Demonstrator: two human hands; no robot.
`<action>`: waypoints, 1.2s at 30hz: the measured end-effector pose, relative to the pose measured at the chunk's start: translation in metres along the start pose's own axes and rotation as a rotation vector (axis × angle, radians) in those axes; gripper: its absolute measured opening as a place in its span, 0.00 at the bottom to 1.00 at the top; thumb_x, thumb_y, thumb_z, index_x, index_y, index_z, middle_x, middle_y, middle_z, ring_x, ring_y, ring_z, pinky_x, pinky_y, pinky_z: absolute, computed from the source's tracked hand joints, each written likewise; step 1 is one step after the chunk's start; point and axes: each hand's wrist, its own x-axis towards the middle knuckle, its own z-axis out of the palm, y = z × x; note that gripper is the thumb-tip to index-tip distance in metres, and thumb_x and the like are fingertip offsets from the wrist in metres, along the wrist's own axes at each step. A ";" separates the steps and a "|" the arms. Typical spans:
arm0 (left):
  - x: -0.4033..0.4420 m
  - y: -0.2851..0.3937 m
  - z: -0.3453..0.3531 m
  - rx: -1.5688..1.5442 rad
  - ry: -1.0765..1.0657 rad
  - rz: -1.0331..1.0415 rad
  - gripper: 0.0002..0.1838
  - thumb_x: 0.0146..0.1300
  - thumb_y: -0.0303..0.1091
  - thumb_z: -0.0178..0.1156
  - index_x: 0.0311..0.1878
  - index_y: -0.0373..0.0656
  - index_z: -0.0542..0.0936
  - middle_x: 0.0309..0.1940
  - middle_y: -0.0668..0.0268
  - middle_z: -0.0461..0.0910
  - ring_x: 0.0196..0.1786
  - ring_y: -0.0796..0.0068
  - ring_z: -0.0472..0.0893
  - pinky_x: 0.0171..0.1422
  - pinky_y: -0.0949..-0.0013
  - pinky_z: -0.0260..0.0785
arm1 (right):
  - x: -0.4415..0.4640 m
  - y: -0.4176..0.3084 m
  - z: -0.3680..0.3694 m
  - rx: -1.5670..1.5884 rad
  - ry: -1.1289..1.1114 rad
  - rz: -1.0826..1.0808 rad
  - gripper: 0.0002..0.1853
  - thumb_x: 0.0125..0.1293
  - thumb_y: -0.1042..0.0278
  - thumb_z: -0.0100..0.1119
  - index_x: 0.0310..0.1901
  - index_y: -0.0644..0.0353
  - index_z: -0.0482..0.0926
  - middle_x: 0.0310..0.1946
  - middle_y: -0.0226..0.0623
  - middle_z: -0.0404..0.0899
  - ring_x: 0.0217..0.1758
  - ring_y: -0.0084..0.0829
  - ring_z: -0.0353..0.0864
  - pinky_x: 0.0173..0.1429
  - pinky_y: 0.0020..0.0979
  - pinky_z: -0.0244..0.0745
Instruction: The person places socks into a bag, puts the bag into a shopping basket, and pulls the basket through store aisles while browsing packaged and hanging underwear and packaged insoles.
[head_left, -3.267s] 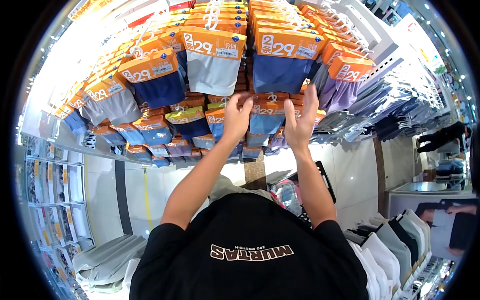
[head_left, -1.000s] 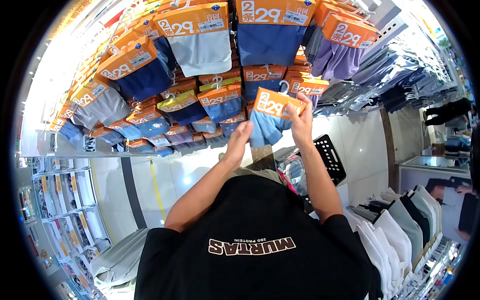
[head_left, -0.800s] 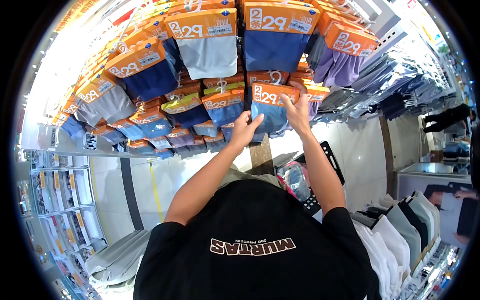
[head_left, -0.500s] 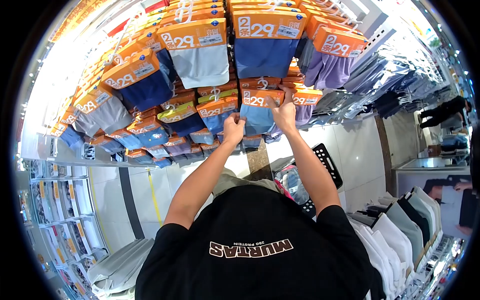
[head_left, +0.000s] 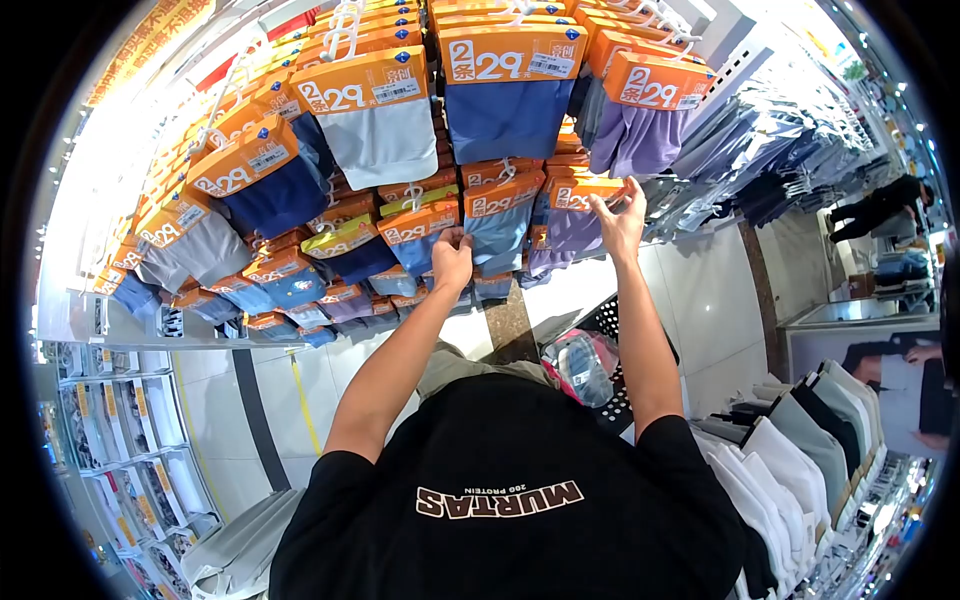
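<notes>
A light blue garment pack (head_left: pixel 497 232) with an orange card hangs in the lower row of the rack. My left hand (head_left: pixel 452 262) is at its left edge, fingers curled together; what they pinch, if anything, is too small to make out. To the right, my right hand (head_left: pixel 622 222) is at the orange card of a purple garment pack (head_left: pixel 574 228), thumb and forefinger bent around the card's right end. Above them hang a dark blue pack (head_left: pixel 503 118), a pale grey pack (head_left: pixel 378 143) and another purple pack (head_left: pixel 640 135).
A black basket (head_left: pixel 607 322) with packaged items stands on the floor to the right. White and grey clothes (head_left: pixel 790 455) hang at the lower right, shelves (head_left: pixel 125 430) stand at the left. Another person (head_left: pixel 880 208) is at the far right.
The light blue pack, earlier held in front of the rack, now hangs in the lower row. My right hand has let it go and moved right to the purple pack's card.
</notes>
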 end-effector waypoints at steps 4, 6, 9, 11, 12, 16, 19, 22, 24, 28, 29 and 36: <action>-0.012 -0.003 0.000 0.042 0.063 0.093 0.12 0.64 0.30 0.64 0.46 0.34 0.80 0.35 0.60 0.84 0.36 0.71 0.80 0.44 0.66 0.73 | -0.003 0.005 0.003 0.116 -0.078 0.118 0.48 0.50 0.59 0.82 0.67 0.70 0.63 0.60 0.50 0.72 0.60 0.41 0.77 0.64 0.37 0.73; -0.020 -0.007 -0.003 0.037 0.036 0.054 0.13 0.63 0.31 0.65 0.47 0.34 0.80 0.36 0.60 0.84 0.37 0.70 0.81 0.45 0.67 0.73 | -0.009 0.003 0.003 0.209 -0.079 0.146 0.42 0.52 0.62 0.81 0.63 0.71 0.68 0.54 0.46 0.78 0.53 0.35 0.81 0.59 0.32 0.77; -0.040 -0.025 -0.006 -0.018 -0.033 0.006 0.14 0.63 0.32 0.65 0.49 0.35 0.80 0.38 0.61 0.84 0.40 0.73 0.81 0.47 0.69 0.73 | -0.011 0.009 -0.005 0.473 -0.248 0.388 0.30 0.55 0.65 0.79 0.55 0.70 0.74 0.45 0.40 0.83 0.46 0.29 0.82 0.55 0.29 0.77; -0.057 -0.041 -0.004 -0.071 -0.100 -0.019 0.14 0.64 0.32 0.65 0.50 0.36 0.80 0.39 0.63 0.84 0.41 0.75 0.80 0.49 0.70 0.73 | -0.015 0.009 -0.007 0.538 -0.207 0.372 0.22 0.59 0.66 0.76 0.49 0.68 0.77 0.41 0.36 0.84 0.44 0.24 0.82 0.53 0.27 0.76; -0.070 -0.033 -0.005 -0.120 -0.141 -0.105 0.13 0.66 0.33 0.64 0.50 0.37 0.80 0.39 0.66 0.83 0.42 0.79 0.79 0.49 0.72 0.71 | -0.015 0.001 -0.014 0.522 -0.229 0.368 0.21 0.60 0.66 0.75 0.49 0.68 0.77 0.42 0.37 0.83 0.44 0.24 0.82 0.53 0.27 0.76; -0.092 -0.019 0.000 -0.154 -0.303 -0.182 0.14 0.68 0.34 0.64 0.51 0.36 0.80 0.39 0.69 0.82 0.42 0.82 0.78 0.48 0.75 0.70 | -0.015 0.005 -0.023 0.622 -0.291 0.339 0.20 0.63 0.66 0.72 0.50 0.66 0.74 0.45 0.38 0.83 0.46 0.24 0.82 0.53 0.27 0.77; -0.100 0.010 -0.001 -0.164 -0.396 -0.130 0.14 0.68 0.36 0.64 0.51 0.36 0.80 0.38 0.69 0.82 0.42 0.82 0.78 0.48 0.74 0.71 | -0.022 -0.020 -0.047 0.792 -0.333 0.358 0.19 0.65 0.68 0.70 0.52 0.65 0.73 0.45 0.37 0.82 0.47 0.25 0.82 0.55 0.29 0.78; -0.106 0.041 0.002 -0.258 -0.372 -0.042 0.18 0.73 0.36 0.59 0.59 0.35 0.77 0.46 0.64 0.82 0.51 0.77 0.78 0.57 0.72 0.69 | -0.037 -0.032 -0.060 0.855 -0.367 0.396 0.21 0.67 0.69 0.67 0.56 0.64 0.70 0.46 0.36 0.80 0.49 0.26 0.81 0.58 0.31 0.78; -0.104 0.052 0.003 -0.277 -0.381 0.101 0.22 0.76 0.37 0.54 0.67 0.35 0.71 0.52 0.63 0.80 0.57 0.76 0.76 0.63 0.71 0.67 | -0.052 -0.040 -0.064 0.916 -0.365 0.450 0.24 0.66 0.69 0.67 0.60 0.63 0.68 0.49 0.37 0.78 0.52 0.26 0.80 0.59 0.31 0.77; -0.113 0.088 -0.010 -0.214 -0.754 -0.034 0.25 0.75 0.36 0.56 0.69 0.34 0.67 0.50 0.67 0.78 0.55 0.80 0.75 0.62 0.72 0.68 | -0.090 -0.039 -0.047 1.401 -0.435 0.715 0.28 0.73 0.58 0.58 0.69 0.58 0.63 0.61 0.41 0.75 0.61 0.36 0.78 0.66 0.38 0.75; -0.119 0.094 -0.010 -0.253 -0.770 -0.039 0.25 0.74 0.36 0.58 0.69 0.34 0.68 0.50 0.65 0.78 0.55 0.80 0.75 0.61 0.72 0.68 | -0.101 -0.039 -0.039 1.374 -0.394 0.814 0.28 0.73 0.49 0.55 0.67 0.58 0.67 0.58 0.42 0.78 0.58 0.37 0.81 0.64 0.39 0.77; -0.150 0.115 -0.001 -0.408 -0.814 -0.047 0.14 0.65 0.33 0.68 0.45 0.38 0.74 0.36 0.72 0.77 0.38 0.86 0.76 0.42 0.77 0.69 | -0.160 -0.054 -0.011 1.370 -0.650 0.955 0.27 0.76 0.40 0.45 0.55 0.58 0.76 0.39 0.38 0.81 0.38 0.33 0.83 0.42 0.33 0.82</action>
